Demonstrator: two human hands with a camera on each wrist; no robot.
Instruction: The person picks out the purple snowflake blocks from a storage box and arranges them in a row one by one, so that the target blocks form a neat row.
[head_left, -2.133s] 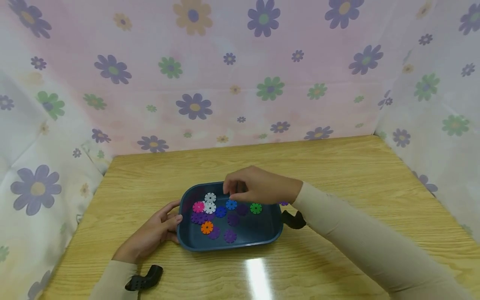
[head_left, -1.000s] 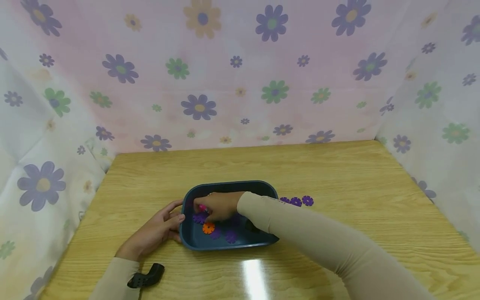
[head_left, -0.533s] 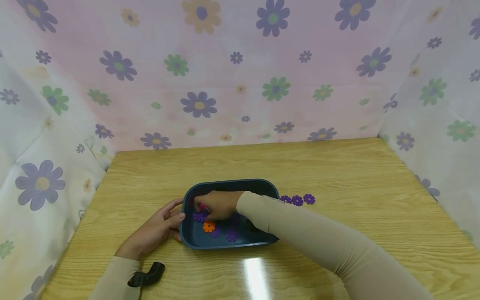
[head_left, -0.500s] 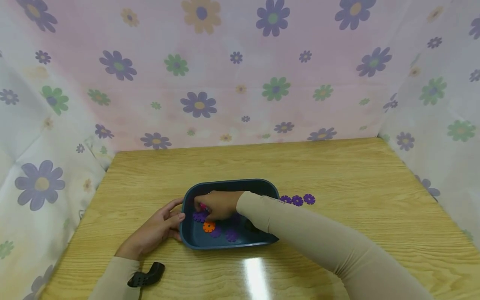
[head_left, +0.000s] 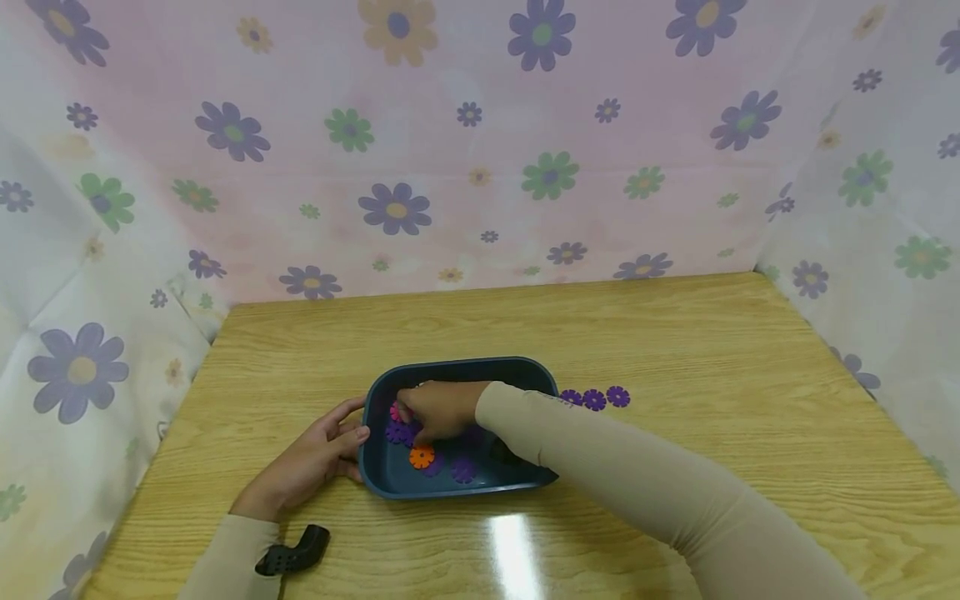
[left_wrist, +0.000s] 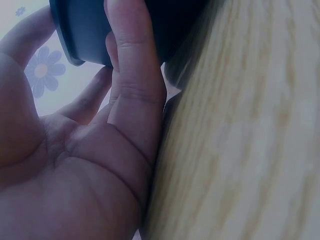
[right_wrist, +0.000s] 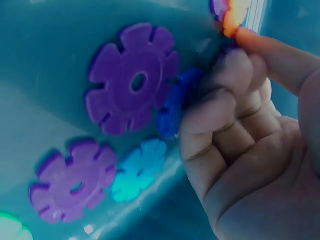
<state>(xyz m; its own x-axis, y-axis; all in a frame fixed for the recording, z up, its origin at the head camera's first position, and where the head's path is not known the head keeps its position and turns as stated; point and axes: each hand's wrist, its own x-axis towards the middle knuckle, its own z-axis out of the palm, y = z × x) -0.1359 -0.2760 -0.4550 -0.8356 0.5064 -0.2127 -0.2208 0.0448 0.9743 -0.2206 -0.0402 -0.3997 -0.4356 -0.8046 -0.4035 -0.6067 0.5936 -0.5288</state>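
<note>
A dark blue tray (head_left: pixel 491 492) stands on the table with flower-shaped plastic discs in it. My left hand (head_left: pixel 322 458) grips its left end, thumb at the rim and fingers against the outer wall. My right hand (head_left: pixel 442 408) reaches into the tray's left part, fingers bent down among the discs. Beside its fingertips lie a pink disc (head_left: pixel 395 411), purple discs (head_left: pixel 394 431) and an orange disc (head_left: pixel 422 456). In the right wrist view the thumb is close to the orange disc; whether the fingertips pinch a disc is hidden. A blue disc (right_wrist: pixel 170 112) lies by the bent fingers.
Several purple discs (head_left: pixel 618 396) lie in a row on the wooden table (head_left: pixel 675 333), right of the tray and partly behind the right sleeve (head_left: pixel 637 467). A light blue disc (right_wrist: pixel 140 170) and a green disc (right_wrist: pixel 12 230) show inside the tray. Flowered cloth (head_left: pixel 450 150) surrounds the table.
My right hand has gone from above the tray down into its left part, then shifted slightly right, uncovering the pink disc. Orange and purple discs have slid a little. The left hand stays put.
</note>
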